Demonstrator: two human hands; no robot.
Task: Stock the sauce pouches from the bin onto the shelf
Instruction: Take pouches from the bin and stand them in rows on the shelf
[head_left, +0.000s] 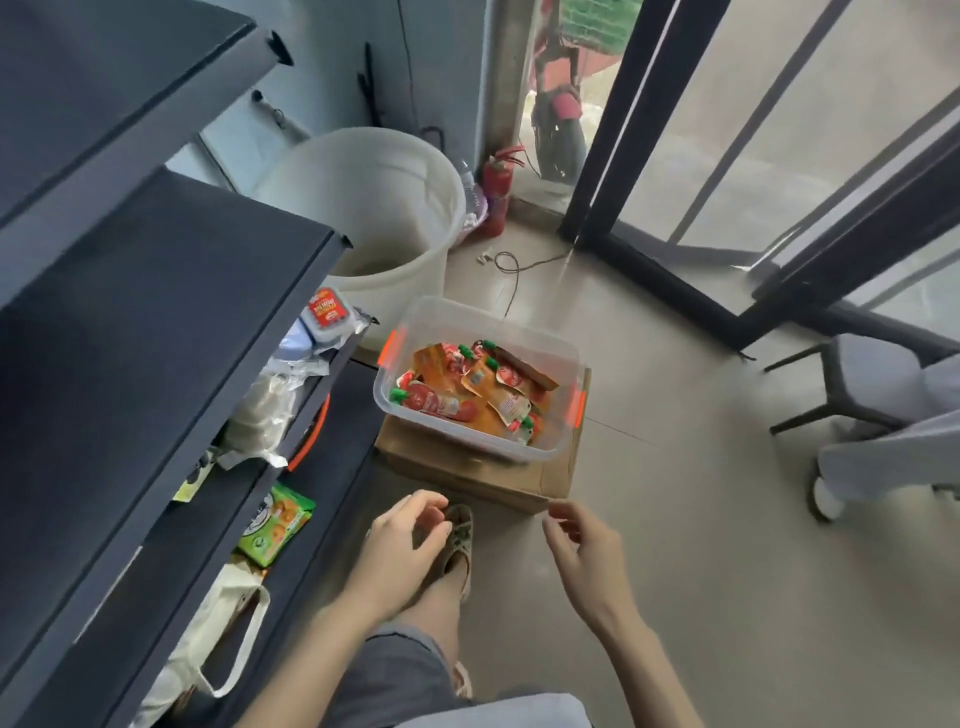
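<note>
While holding nothing, fingers loosely curled, in left hand (402, 545) and right hand (584, 551) at lower centre, should reach straight up-frame for pouches (467, 395) lying jumbled, axes mixed, in bin (524, 457) at centre, about equally near either hand, shelf (156, 291) at left.

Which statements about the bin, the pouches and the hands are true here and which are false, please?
The bin stands on a cardboard box. True.
The left hand holds a pouch. False: it holds nothing.
The pouches lie in the bin. True.
The bin has its lid on. False: its top is open.
The right hand reaches into the bin. False: it hangs short of the cardboard box, empty.
</note>
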